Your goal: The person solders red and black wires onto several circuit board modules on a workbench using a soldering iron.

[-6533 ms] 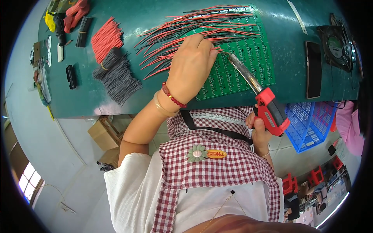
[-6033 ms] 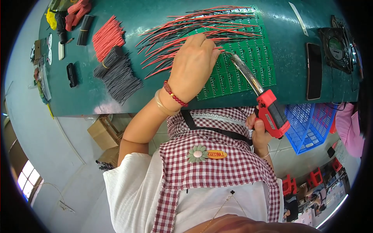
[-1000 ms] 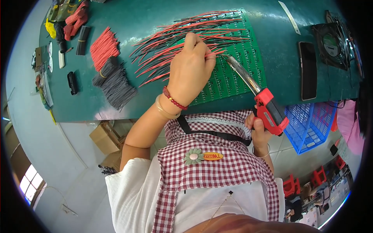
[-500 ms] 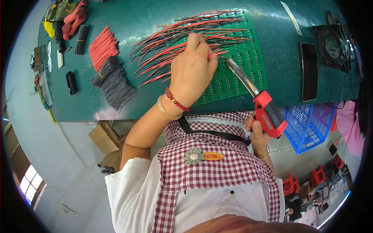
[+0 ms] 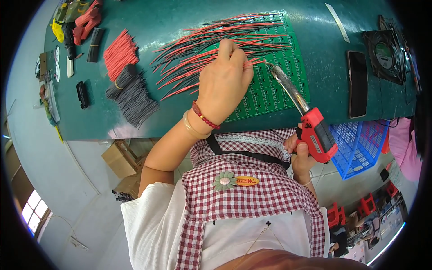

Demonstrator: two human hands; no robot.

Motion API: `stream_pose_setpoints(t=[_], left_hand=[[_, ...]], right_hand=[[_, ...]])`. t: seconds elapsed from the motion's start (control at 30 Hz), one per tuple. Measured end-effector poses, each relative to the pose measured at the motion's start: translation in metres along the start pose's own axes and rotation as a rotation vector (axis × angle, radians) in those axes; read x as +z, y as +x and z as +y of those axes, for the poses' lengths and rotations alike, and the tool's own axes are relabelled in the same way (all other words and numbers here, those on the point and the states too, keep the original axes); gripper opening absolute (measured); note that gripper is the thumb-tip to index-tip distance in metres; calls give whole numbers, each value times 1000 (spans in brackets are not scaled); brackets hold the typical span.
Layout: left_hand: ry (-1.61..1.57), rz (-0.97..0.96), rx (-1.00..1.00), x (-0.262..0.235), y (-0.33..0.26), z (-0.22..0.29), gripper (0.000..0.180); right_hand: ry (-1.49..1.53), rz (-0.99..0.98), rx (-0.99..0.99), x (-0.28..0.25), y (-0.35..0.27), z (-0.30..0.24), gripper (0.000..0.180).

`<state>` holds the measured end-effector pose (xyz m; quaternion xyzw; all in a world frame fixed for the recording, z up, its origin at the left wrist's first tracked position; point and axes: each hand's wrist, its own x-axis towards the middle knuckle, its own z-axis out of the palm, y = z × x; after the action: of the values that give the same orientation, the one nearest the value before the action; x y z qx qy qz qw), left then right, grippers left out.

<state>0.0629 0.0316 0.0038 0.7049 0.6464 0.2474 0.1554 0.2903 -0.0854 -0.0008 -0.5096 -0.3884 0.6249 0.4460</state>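
Observation:
My left hand (image 5: 223, 85) rests on a green panel of circuit boards (image 5: 274, 87), its fingers pinched on a red wire (image 5: 252, 63) at the panel. Many red and black wires (image 5: 211, 47) fan out leftward from the panel across the green table (image 5: 180, 18). My right hand (image 5: 300, 155) grips the red handle of a soldering gun (image 5: 315, 132) at the table's near edge; the gun's metal tip (image 5: 272, 67) reaches up to the panel, right beside my left fingertips.
Bundles of cut red wires (image 5: 119, 51) and grey-black wires (image 5: 132, 96) lie at the left. A black phone (image 5: 357, 83) and a small fan (image 5: 389, 51) sit at the right. A blue basket (image 5: 360, 144) hangs below the table edge. Cardboard boxes (image 5: 119, 157) stand on the floor.
My left hand has shifted slightly along the panel among the wires, and the soldering gun's tip has followed it. The right hand keeps its grip on the gun.

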Motion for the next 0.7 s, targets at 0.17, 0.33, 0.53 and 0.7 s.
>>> stream_pose_setpoints(t=[0.17,0.33,0.53,0.7], left_hand=[[40,-11,-19,-2,0,3,10],[55,-13,-18,-3,1,4,10],[81,78,19,-11,12,-8,11],[-98,30,100,-16,19,-1,11]], right_hand=[[5,20,-49,-2,4,-4,56],[9,13,-46,-5,4,-2,54],[22,25,-61,-5,4,-3,54],[41,36,-46,-8,3,1,55]])
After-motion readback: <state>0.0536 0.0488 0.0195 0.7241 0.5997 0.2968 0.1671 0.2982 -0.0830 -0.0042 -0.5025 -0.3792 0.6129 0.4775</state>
